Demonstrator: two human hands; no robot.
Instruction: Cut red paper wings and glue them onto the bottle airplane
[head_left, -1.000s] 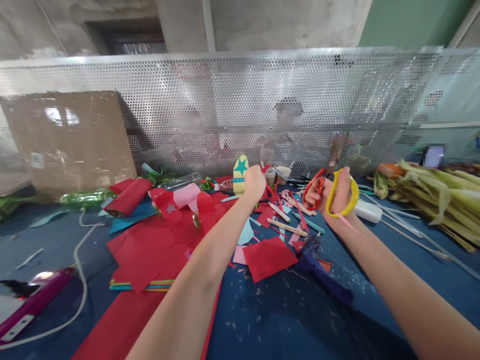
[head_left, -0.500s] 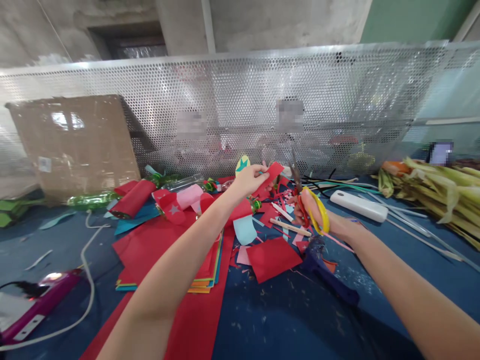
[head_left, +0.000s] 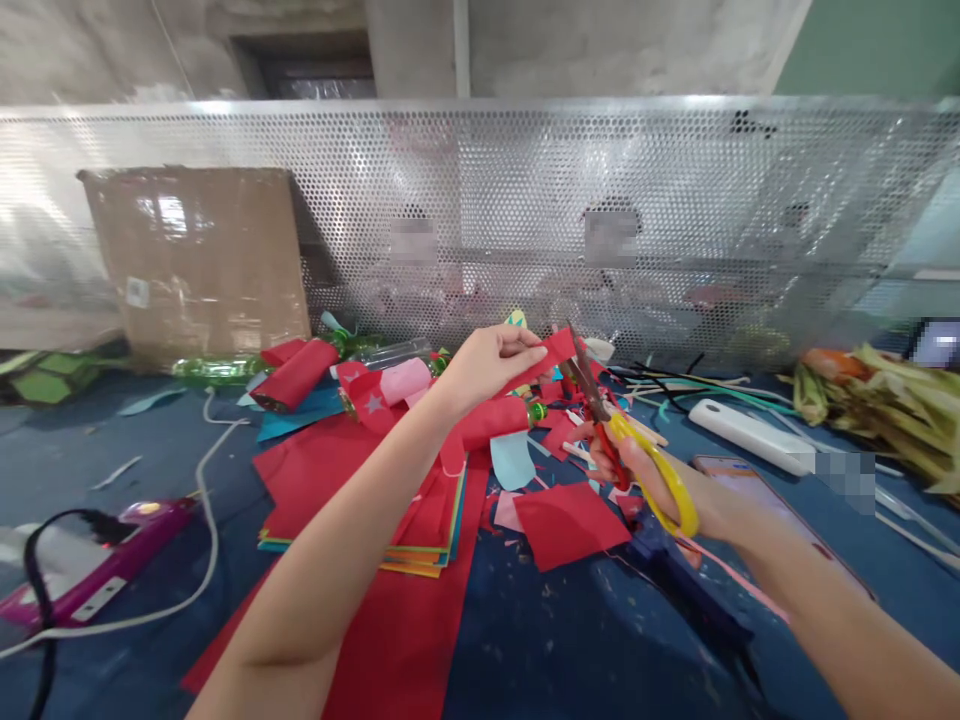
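Observation:
My left hand [head_left: 491, 368] pinches a strip of red paper [head_left: 559, 346] between thumb and fingers, above the pile of scraps. My right hand [head_left: 637, 465] grips scissors [head_left: 592, 388] with yellow and red handles. Their blades point up and away from me, right at the free end of the red strip; whether they are cutting it I cannot tell. Below the hands lies a loose red sheet [head_left: 571, 522]. A dark blue glue gun [head_left: 686, 580] rests under my right wrist. Left of the sheet is a stack of coloured paper [head_left: 322, 470], red on top.
Red paper-wrapped bottles [head_left: 300, 372] lie behind the stack. A cardboard sheet [head_left: 202, 270] leans on a perforated metal screen [head_left: 517, 180], with people beyond it. A purple power strip [head_left: 112, 565] is at left; a phone [head_left: 772, 510], white stick-shaped device [head_left: 750, 436] and dry husks [head_left: 892, 400] are at right.
The scissors have swung left and lowered, bringing their blades to the red strip's end. My left hand still holds the strip. The whole view has shifted, showing more of the phone.

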